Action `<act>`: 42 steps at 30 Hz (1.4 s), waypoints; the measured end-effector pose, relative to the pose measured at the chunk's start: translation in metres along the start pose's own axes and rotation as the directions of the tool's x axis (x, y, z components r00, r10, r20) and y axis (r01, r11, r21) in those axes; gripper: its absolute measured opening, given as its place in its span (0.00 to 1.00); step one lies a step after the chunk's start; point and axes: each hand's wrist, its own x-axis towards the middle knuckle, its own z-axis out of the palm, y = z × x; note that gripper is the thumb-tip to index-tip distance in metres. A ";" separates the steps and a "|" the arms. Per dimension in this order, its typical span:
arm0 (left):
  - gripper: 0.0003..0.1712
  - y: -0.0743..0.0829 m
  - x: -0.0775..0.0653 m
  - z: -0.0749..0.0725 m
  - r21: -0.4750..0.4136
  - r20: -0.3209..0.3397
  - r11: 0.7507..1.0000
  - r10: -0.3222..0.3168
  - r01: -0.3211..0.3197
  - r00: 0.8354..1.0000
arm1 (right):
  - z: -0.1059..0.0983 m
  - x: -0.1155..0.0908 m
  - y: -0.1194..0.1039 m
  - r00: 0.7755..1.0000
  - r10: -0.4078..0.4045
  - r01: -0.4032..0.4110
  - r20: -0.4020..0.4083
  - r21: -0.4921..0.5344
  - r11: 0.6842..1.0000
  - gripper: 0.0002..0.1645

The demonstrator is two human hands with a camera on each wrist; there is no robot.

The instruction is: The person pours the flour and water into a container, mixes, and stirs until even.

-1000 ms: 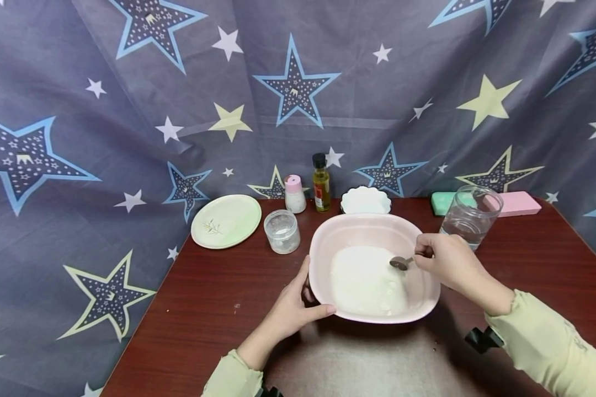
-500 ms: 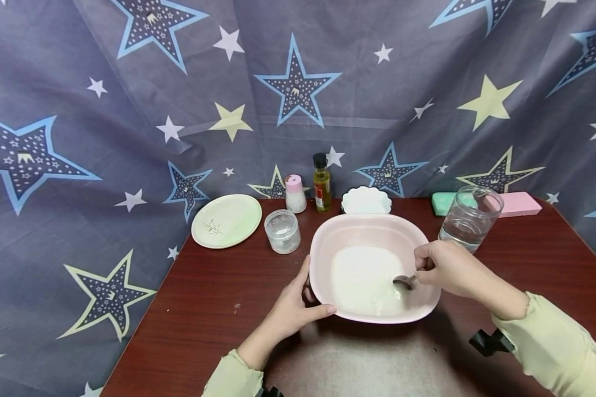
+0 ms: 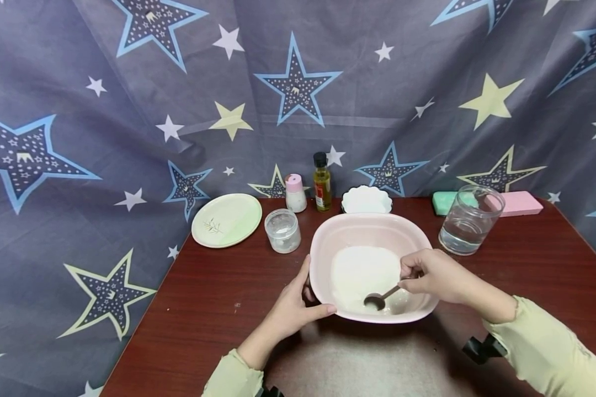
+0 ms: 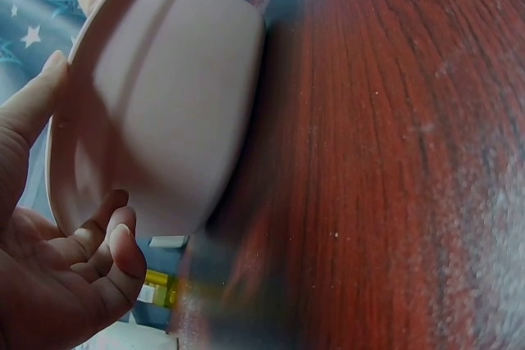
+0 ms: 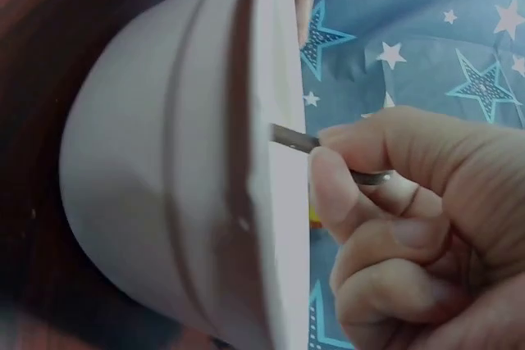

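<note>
Background: dark grey-blue cloth curtain (image 3: 179, 71) printed with stars, hung behind a reddish-brown wood-grain tabletop (image 3: 198, 314). From where I stand, one person is at work, in pale yellow-green sleeves (image 3: 551, 342).

Vessel: a deep, rounded-oblong pale pink bowl (image 3: 325, 237) sits mid-table, white contents (image 3: 357, 270) covering its floor. Position unchanged over the last second.

Left hand (image 3: 293, 306): same hold as before at the bowl's left front corner, thumb on the rim, other fingers bent along the outer wall.

Right hand (image 3: 432, 275): thumb and forefinger pinch the handle of a small dark brown round-headed spoon (image 3: 374, 301), remaining fingers folded in. Compared with half a second ago, the spoon head has travelled leftward and toward the person, from the right side of the white contents to near the front wall; more handle now shows. The hand has followed, leaving the clear glass vessel (image 3: 467, 226) of liquid fully visible.

Rear items, unmoved: oval pale green plate (image 3: 240, 220), clear round jar (image 3: 283, 234), pink-capped shaker (image 3: 295, 196), black-capped bottle (image 3: 322, 184) of yellow liquid, white scalloped dish (image 3: 366, 198), green block (image 3: 442, 203), pink block (image 3: 521, 203).
</note>
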 end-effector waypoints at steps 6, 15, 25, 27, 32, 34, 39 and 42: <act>0.65 0.000 -0.001 -0.001 0.000 -0.001 1.000 0.006 -0.006 1.000 | 0.015 0.012 -0.002 0.998 -0.052 0.054 -0.032 0.074 0.996 0.16; 0.65 0.002 -0.001 -0.001 -0.011 -0.004 1.000 0.003 -0.003 1.000 | 0.038 0.030 -0.002 0.987 -0.049 0.049 -0.153 -0.004 0.999 0.17; 0.61 0.043 -0.007 -0.010 -0.035 0.029 0.999 -0.001 0.002 1.000 | 0.033 0.038 0.003 0.962 0.043 -0.079 -0.268 -0.125 0.989 0.15; 0.61 0.043 -0.007 -0.010 -0.038 0.028 0.999 -0.003 0.004 1.000 | 0.029 0.037 0.007 0.958 0.068 -0.112 -0.278 -0.143 0.983 0.14; 0.61 0.043 -0.006 -0.009 -0.043 0.028 0.999 -0.002 0.003 1.000 | 0.017 0.033 0.012 0.946 0.111 -0.172 -0.305 -0.180 0.969 0.13; 0.61 0.044 -0.006 -0.009 -0.045 0.028 0.999 -0.007 0.009 1.000 | 0.013 0.031 0.014 0.943 0.124 -0.189 -0.310 -0.190 0.963 0.12; 0.61 0.045 -0.007 -0.009 -0.046 0.026 0.999 -0.019 0.021 0.999 | 0.003 0.025 0.014 0.944 0.131 -0.202 -0.304 -0.216 0.955 0.12; 0.61 0.045 -0.007 -0.010 -0.044 0.024 0.999 -0.019 0.020 1.000 | -0.003 0.020 0.012 0.949 0.132 -0.203 -0.287 -0.236 0.950 0.12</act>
